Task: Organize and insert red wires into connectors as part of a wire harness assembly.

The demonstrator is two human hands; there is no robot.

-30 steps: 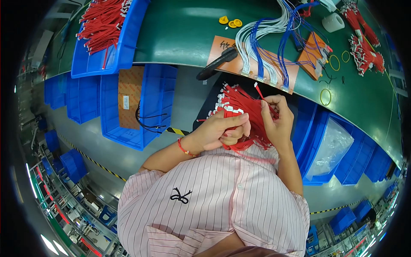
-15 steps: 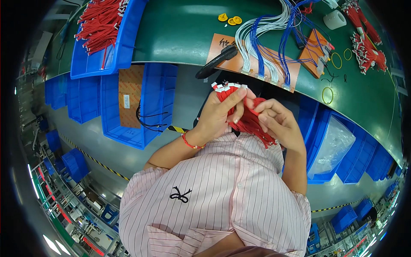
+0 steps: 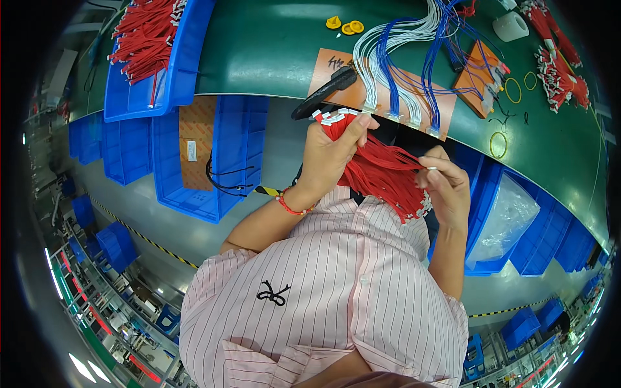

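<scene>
A thick bundle of red wires [image 3: 381,171] with small white connectors on its ends hangs in front of my body, off the table's edge. My left hand [image 3: 333,152] is wrapped round the bundle near its upper left end, where a row of white connectors sticks out above the fingers. With thumb and fingers closed, my right hand [image 3: 446,184] pinches a few red wires by their far end, drawn out to the right of the bundle. A small white connector shows at those fingertips. The bundle's lower right ends hang loose beside the right hand.
On the green table [image 3: 272,52] lie an orange board [image 3: 326,61] under white and blue wire harnesses, a black strap-like object [image 3: 323,94], yellow caps [image 3: 352,27], yellow rings [image 3: 498,145], a white roll [image 3: 510,27] and red wire bundles [image 3: 561,81]. Blue bins [image 3: 184,81] stand left and below.
My right hand has moved right, away from my left hand, drawing a few red wires out straight. The bundle has spread out between the hands. My left hand keeps its grip.
</scene>
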